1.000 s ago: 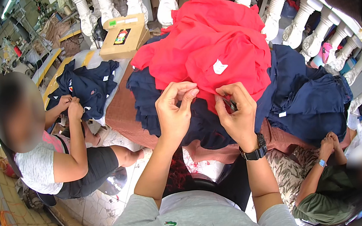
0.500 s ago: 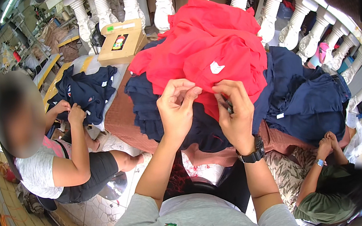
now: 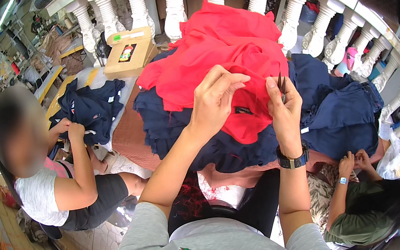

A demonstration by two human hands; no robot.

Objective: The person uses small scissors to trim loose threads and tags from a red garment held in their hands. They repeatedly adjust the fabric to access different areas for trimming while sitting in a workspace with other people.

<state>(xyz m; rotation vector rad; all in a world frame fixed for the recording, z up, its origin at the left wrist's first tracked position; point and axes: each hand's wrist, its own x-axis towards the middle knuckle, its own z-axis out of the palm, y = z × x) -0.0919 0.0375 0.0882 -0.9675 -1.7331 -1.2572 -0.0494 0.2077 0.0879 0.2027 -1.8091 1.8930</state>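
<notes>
A red garment point(image 3: 220, 49) lies heaped over a stack of folded navy garments point(image 3: 157, 116), with a small dark label point(image 3: 243, 111) showing on its near part. My left hand point(image 3: 214, 101) is closed in a pinch above the red cloth; what sits between thumb and fingertips is too small to make out. My right hand point(image 3: 285, 107), with a dark watch on its wrist, grips small dark thread snips point(image 3: 282, 84). Their narrow blades point up, away from me, beside the red cloth. The rest of the snips is hidden in the palm.
More navy garments point(image 3: 338, 114) are piled at the right. A cardboard box point(image 3: 130, 52) stands at the back left, near white balusters point(image 3: 174, 10). At the left a person handles a navy garment point(image 3: 91, 107); another sits at the right, hands point(image 3: 354, 161) by the pile.
My hands have moved apart and to the right. The snips' blades now stick up out of my right hand. The red garment has shifted, and its dark label now shows.
</notes>
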